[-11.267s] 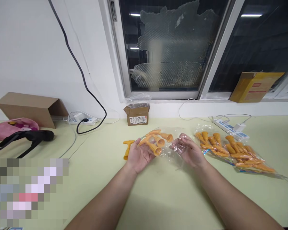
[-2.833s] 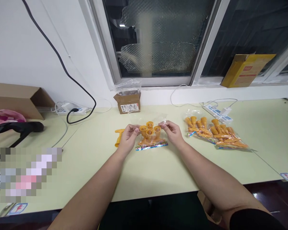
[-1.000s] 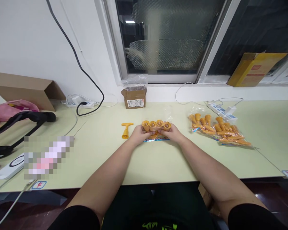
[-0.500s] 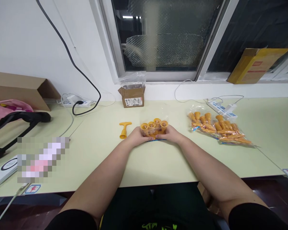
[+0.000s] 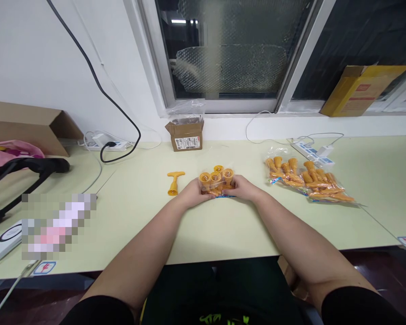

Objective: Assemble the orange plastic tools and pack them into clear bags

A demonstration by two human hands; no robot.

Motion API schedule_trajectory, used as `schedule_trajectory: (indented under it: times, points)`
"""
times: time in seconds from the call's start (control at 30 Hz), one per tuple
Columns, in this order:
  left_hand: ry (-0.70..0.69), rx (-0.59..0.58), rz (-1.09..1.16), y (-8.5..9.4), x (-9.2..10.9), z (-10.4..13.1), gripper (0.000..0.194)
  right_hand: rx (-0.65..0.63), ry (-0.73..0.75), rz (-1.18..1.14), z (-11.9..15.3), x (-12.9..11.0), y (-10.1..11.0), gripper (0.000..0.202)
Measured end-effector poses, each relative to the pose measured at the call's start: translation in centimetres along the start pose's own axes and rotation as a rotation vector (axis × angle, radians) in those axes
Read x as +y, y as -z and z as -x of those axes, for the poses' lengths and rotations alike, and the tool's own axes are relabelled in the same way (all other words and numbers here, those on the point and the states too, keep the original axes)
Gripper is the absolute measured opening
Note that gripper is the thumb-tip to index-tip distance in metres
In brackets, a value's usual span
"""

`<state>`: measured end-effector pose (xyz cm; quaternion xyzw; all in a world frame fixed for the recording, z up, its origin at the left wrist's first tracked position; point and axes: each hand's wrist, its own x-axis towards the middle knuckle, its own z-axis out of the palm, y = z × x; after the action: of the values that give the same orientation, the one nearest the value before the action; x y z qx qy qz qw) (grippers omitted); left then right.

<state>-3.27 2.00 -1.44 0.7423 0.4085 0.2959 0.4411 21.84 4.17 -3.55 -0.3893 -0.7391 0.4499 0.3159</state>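
Between my two hands is a clear plastic bag (image 5: 215,179) of orange T-handled plastic pieces, their round cup ends facing up. My left hand (image 5: 193,193) wraps around the bag's left side, thumb across the near edge. On the opposite side my right hand (image 5: 242,188) grips it in the same way. The pieces' handles are mostly hidden low in the bag. One loose orange T-handled piece (image 5: 173,183) lies on the table just left of my left hand. To the right rest two filled bags, a nearer one (image 5: 325,184) and a farther one (image 5: 284,169), touching each other.
A small open cardboard box (image 5: 186,135) stands against the wall. Power strips (image 5: 313,154) with cables lie at the back. At the left are a black strap-like frame (image 5: 30,167), a pink item (image 5: 15,151) and a white pad (image 5: 10,234) on the table (image 5: 219,234).
The orange pieces inside the held bag have shifted; their cup ends sit differently, one now farther back. Both hands keep their hold in nearly the same place.
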Motion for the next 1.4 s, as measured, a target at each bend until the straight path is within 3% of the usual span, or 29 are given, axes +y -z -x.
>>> schedule_trajectory:
  times: [0.13,0.27,0.33,0.43,0.6,0.83,1.13,1.3,1.4]
  points:
    - [0.016,0.012,-0.050,0.1,-0.2,-0.1,0.039,-0.002,0.001,0.036,0.0,-0.1,0.0,0.032]
    - [0.018,0.016,-0.032,0.0,-0.4,-0.1,0.037,0.021,0.067,-0.052,0.2,-0.6,-0.1,0.046]
    - [0.009,0.013,-0.027,0.1,-0.5,-0.1,0.037,0.065,0.122,-0.090,0.3,-0.8,-0.1,0.051]
    - [0.009,0.008,-0.042,0.3,-0.7,-0.1,0.037,0.151,0.162,-0.064,0.2,-0.9,-0.2,0.043]
    - [-0.012,0.055,-0.073,0.9,-0.7,-0.1,0.035,0.180,0.157,-0.051,0.0,-0.7,-0.1,0.031]
    - [0.039,0.126,-0.014,0.6,-0.6,-0.1,0.055,0.185,0.088,-0.066,-0.2,-0.3,-0.2,0.032]
    - [-0.019,0.059,-0.158,0.8,-0.1,-0.3,0.032,0.133,0.113,-0.218,0.0,-0.6,-0.6,0.048]
    - [0.045,0.006,-0.151,0.6,0.5,0.1,0.040,0.162,0.092,-0.345,-0.4,-0.1,-0.8,0.041]
    - [-0.037,0.063,-0.182,1.4,1.0,0.3,0.049,0.208,0.077,-0.372,-0.5,0.1,-0.8,0.038]
